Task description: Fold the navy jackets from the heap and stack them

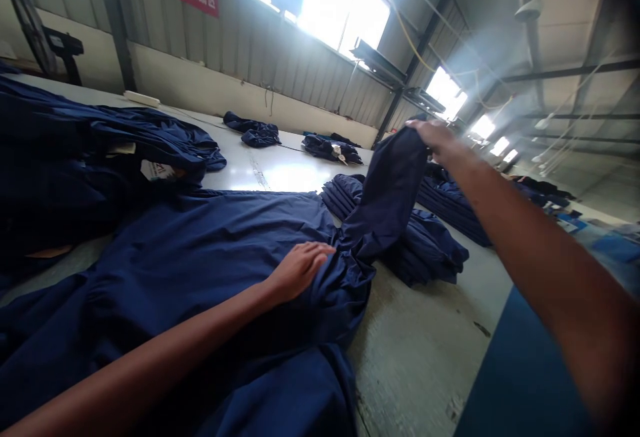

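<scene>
A navy blue garment (210, 237) lies spread across the table in front of me, its cloth bunched into gathers toward the right. My right hand (433, 136) is raised at arm's length and pinches the top of a lifted flap (393, 184) of this garment, which hangs down from the fingers. Near the gathers, my left hand (300, 269) is over the cloth with its fingers loosely stretched out and nothing visibly held. Behind and below the raised flap sits a stack of folded navy garments (430, 244), partly hidden by it.
A heap of navy garments (150, 130) with white labels covers the table's left side. Small dark bundles (255, 132) lie toward the wall. Another folded stack (450, 200) stands farther right. A fan (35, 27) is at the far left, and a blue surface (520, 370) lies lower right.
</scene>
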The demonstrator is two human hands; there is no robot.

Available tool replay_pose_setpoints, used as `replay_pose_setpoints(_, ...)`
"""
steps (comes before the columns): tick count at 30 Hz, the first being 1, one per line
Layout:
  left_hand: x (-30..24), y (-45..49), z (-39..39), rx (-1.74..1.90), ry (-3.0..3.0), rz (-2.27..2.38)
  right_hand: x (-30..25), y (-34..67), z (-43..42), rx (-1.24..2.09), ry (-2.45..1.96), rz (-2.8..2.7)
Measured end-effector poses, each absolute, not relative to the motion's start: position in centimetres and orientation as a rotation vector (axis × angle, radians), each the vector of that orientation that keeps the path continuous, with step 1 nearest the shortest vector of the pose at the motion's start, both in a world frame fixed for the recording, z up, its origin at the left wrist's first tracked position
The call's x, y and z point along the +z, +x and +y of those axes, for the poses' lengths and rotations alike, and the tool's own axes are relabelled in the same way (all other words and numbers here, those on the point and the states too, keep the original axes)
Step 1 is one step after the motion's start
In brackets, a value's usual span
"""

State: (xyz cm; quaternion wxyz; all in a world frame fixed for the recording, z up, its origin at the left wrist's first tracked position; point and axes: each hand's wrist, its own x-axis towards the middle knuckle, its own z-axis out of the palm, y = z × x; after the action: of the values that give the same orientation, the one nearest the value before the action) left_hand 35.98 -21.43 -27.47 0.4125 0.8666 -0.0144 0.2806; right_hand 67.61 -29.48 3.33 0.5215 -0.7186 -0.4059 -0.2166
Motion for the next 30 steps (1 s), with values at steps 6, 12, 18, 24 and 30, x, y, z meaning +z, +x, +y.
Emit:
replay_pose_setpoints(6,-18.4,34.6,-21.9,0.401,1.022,0.061,-2.5,53.5,-31.4,0.065,-1.871,-1.664)
replay_pose_setpoints(12,-14.4,32.5,-21.6,0.519,0.738,0.233,-8.6,51.2,-34.6,-0.259,-1.608,-1.642)
replay_pose_setpoints(18,-11.2,33.8,-20.3,0.605,0.642,0.126,-20.3,51.9,-38.3,-0.507,-1.540,-2.029)
replay_pose_setpoints(24,-7.1,37.6,-21.0,0.547,0.776,-0.114,-29.3,52.5,-38.1,-0.178,-2.445,-1.813)
replay_pose_setpoints(30,-4.9,40.2,-21.5,0.468,0.919,-0.168,-28.8,53.2,-38.2,-0.278,-2.383,-1.838)
